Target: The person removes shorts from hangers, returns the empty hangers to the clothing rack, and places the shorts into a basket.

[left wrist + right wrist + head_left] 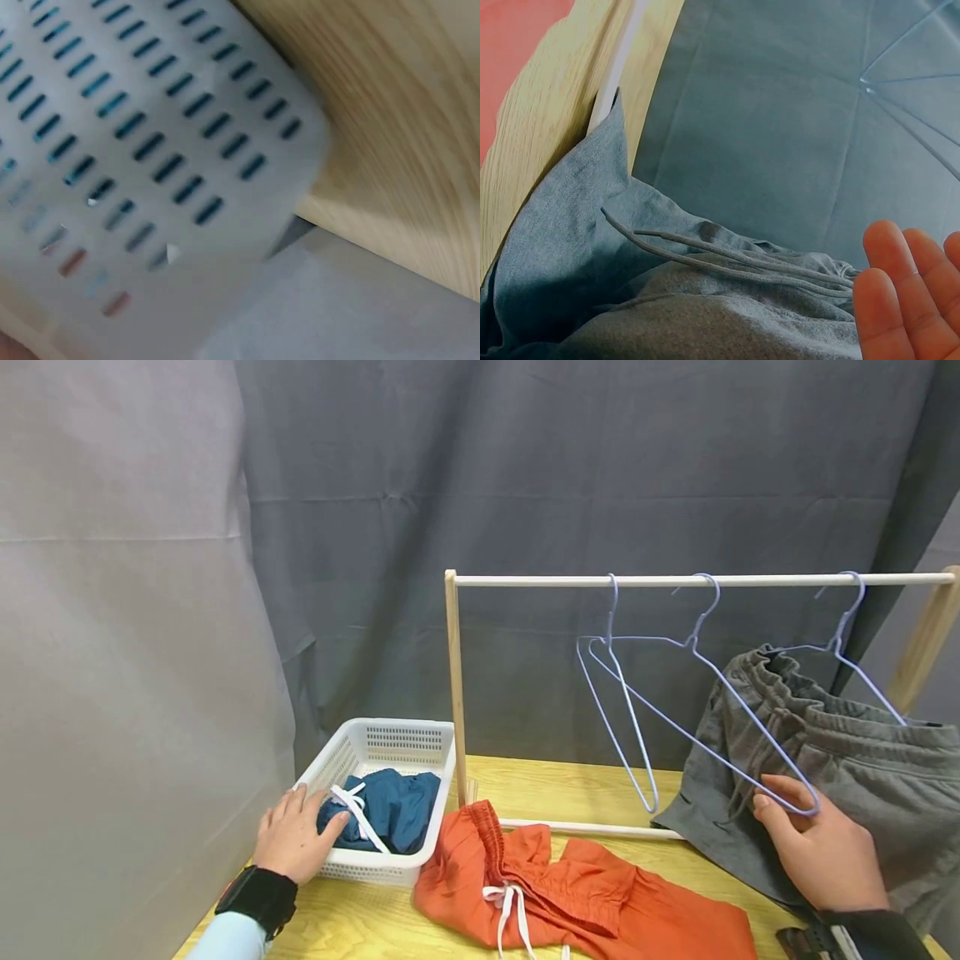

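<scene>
My left hand lies at the left rim of a white basket, fingers along the rim and thumb extended toward the inside. Inside is a bunched teal garment with a white drawstring. In the left wrist view, the basket's slotted wall fills much of the picture, blurred. My right hand is beside grey shorts on a hanger, fingers loosely bent. The lower corner of a bare lavender hanger crosses in front of it. The right wrist view shows relaxed fingers close to the shorts' drawstrings.
A wooden rack with a white rail carries the hangers, including a second bare hanger. Orange drawstring shorts lie on the wood-grain table, before the rack's lower bar. Grey cloth hangs behind.
</scene>
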### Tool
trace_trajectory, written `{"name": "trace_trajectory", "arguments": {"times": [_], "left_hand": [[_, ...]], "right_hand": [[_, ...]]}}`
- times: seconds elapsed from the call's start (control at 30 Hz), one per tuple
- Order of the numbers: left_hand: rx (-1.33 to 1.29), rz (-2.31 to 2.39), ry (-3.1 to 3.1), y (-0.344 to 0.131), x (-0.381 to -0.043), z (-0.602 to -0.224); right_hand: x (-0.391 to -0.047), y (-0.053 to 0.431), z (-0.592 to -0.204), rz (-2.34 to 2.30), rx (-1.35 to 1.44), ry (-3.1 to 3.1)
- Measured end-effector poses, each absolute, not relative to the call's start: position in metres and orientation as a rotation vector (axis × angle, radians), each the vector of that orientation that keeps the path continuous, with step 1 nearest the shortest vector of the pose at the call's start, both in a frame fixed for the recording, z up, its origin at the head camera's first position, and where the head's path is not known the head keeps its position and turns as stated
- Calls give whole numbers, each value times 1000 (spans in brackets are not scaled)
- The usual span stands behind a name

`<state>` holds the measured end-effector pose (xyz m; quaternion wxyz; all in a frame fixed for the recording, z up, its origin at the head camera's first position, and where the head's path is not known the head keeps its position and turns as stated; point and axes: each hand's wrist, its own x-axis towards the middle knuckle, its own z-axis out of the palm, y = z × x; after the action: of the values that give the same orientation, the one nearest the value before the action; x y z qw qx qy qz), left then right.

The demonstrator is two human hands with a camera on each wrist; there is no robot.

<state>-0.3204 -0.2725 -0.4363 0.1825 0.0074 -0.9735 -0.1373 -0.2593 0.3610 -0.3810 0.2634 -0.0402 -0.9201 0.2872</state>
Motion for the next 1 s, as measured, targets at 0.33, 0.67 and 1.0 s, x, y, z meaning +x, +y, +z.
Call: {"name": "trace_trajectory", "arguments": {"times": [0.33, 0.67, 1.0], "left_hand": [[33, -368, -2710, -292, -323, -448], [12, -331, -2711, -290, -315, -444], [19, -298, -2691, -290, -316, -447]], "right_hand": [[-258, 358, -385, 777, -92, -2488], [-258, 354, -388, 722, -74, -2466], [-257, 349, -398, 748, -13, -2445]]}}
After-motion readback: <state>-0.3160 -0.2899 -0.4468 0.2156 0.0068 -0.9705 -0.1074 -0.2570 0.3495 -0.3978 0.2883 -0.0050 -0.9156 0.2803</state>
